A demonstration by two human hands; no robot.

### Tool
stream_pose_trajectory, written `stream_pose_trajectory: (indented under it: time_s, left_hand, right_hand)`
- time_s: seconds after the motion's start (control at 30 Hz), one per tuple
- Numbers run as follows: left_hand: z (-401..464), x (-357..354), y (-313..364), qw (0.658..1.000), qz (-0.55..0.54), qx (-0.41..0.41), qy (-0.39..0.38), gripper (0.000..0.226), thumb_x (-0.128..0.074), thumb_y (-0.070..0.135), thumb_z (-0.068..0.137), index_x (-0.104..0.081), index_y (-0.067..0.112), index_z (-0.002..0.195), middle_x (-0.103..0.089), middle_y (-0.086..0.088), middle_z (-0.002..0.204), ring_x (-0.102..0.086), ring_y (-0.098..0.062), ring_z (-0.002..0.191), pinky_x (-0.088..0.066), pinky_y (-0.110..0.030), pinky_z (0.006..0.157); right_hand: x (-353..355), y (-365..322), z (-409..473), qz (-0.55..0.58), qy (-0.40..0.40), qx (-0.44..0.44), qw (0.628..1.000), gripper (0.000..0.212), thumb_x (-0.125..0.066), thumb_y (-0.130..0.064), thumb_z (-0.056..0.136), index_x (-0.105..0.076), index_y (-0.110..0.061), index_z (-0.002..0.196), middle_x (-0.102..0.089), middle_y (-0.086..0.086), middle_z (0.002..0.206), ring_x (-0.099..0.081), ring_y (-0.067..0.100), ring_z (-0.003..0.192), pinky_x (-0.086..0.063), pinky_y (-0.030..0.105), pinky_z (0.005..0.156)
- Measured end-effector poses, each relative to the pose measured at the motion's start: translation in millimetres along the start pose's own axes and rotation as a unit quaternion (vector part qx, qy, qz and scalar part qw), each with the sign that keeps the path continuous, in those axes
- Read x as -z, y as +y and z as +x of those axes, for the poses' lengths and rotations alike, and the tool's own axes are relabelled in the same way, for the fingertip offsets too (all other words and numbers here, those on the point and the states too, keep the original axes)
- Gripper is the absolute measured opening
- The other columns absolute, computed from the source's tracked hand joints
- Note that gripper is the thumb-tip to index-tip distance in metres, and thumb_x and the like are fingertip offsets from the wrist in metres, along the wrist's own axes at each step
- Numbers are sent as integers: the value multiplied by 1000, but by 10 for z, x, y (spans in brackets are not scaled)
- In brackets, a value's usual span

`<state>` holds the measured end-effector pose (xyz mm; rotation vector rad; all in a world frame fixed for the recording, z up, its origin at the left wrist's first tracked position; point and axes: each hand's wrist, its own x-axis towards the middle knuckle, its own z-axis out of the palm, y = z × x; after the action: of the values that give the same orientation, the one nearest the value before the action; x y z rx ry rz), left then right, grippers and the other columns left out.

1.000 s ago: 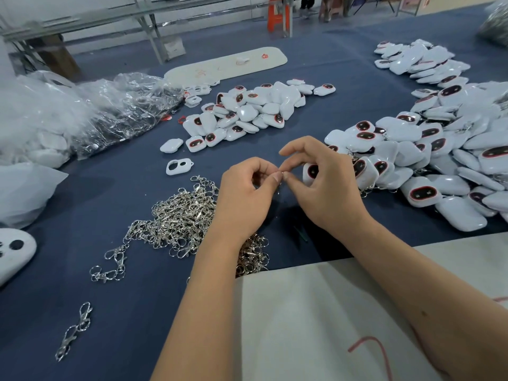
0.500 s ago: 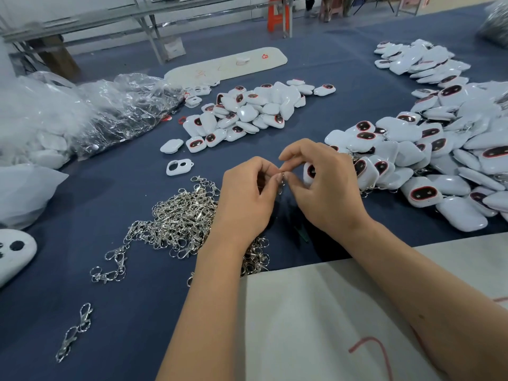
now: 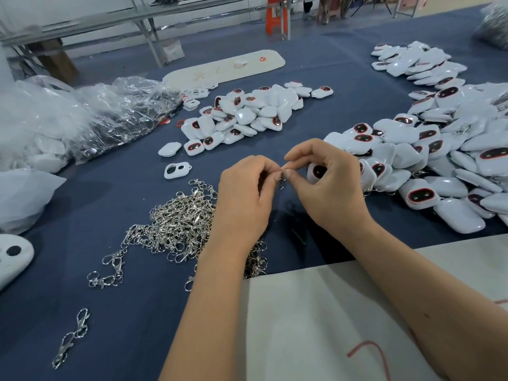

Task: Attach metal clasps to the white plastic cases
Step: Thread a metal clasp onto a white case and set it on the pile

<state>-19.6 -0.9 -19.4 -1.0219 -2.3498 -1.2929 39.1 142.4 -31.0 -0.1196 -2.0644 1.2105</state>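
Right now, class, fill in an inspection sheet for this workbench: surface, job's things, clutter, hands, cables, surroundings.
Surface: dark blue cloth, white board at near edge.
Job's things: loose clasp pile; white cases heaped right; smaller case pile centre.
Clutter: clear plastic bags left; stray clasp near left.
Hands: left hand and right hand pinch one small clasp together.
Cables: nothing seen.
Surroundings: metal table frame, orange stool behind.

Bare forearms, no sleeves, short nails
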Motion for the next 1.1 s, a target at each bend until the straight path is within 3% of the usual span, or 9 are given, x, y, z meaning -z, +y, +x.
stream_pose_trajectory:
  time_s: [0.13,0.2,0.3,0.4,0.47,0.53,0.73,0.9,1.1]
  left_hand:
    - [-2,-3,22,1000,0,-2,10,10,-64,10,95,-67,14,87,-66,6,81,-62,-13,77,-51,-37,71]
    - [-1,-1,28,1000,-8,-4,16,10,-63,9,95,-67,14,87,-66,6,81,-63,-13,78,-51,-35,71]
    - [0,6,45,999,-25,-12,26,9,-64,9,95,-66,14,88,-66,6,81,-64,-15,78,-51,-36,70]
    - [-6,-3,66,998,-27,-27,47,7,-65,9,94,-67,13,88,-67,5,82,-64,-14,78,-51,-35,71]
    - [-4,-7,70,997,-25,-31,64,7,-66,9,93,-67,13,87,-67,6,83,-64,-12,79,-52,-31,72]
    - [3,-6,64,996,-30,-30,74,8,-67,9,92,-67,15,86,-67,8,82,-65,-11,79,-53,-28,72]
    - [14,-13,47,996,-36,-36,70,9,-68,9,92,-68,16,87,-67,10,83,-65,-11,81,-53,-25,72]
    - [9,5,-6,998,-52,-24,41,9,-68,10,92,-70,18,88,-67,10,83,-67,-15,82,-54,-32,72]
    - [-1,19,-52,998,-60,8,-1,12,-64,12,92,-68,21,85,-66,9,75,-66,-17,76,-54,-39,73]
  right_hand:
    - [-5,-29,-11,-11,18,22,1000,22,-79,-7,84,-68,-23,94,-74,-15,81,-68,29,70,-49,33,70]
    - [0,-49,-14,-25,32,42,998,20,-79,-7,84,-67,-21,93,-72,-14,82,-68,15,75,-51,32,73]
    - [-6,-62,-26,-45,54,79,994,18,-77,-5,85,-65,-17,93,-70,-12,86,-68,12,83,-52,33,77]
    - [-33,-47,-35,-25,45,42,998,17,-77,-9,90,-68,-17,103,-73,-14,88,-66,18,73,-50,24,72]
    - [-38,-12,-9,11,7,-6,1000,12,-74,-11,93,-74,-16,105,-71,-21,82,-65,9,68,-45,15,66]
    - [-20,10,26,63,-40,-41,996,11,-71,-9,96,-78,-17,97,-70,-26,74,-64,-3,70,-43,8,69]
    - [24,12,45,114,-53,-45,991,11,-71,-3,93,-77,-11,89,-60,-28,60,-56,-5,60,-40,5,65]
    - [66,10,54,53,-56,-11,997,12,-71,-3,94,-74,-13,87,-52,-26,56,-42,2,52,-33,9,57]
    - [132,26,85,-78,-91,96,988,10,-74,0,91,-76,-10,88,-64,-5,81,-53,1,69,-37,18,67]
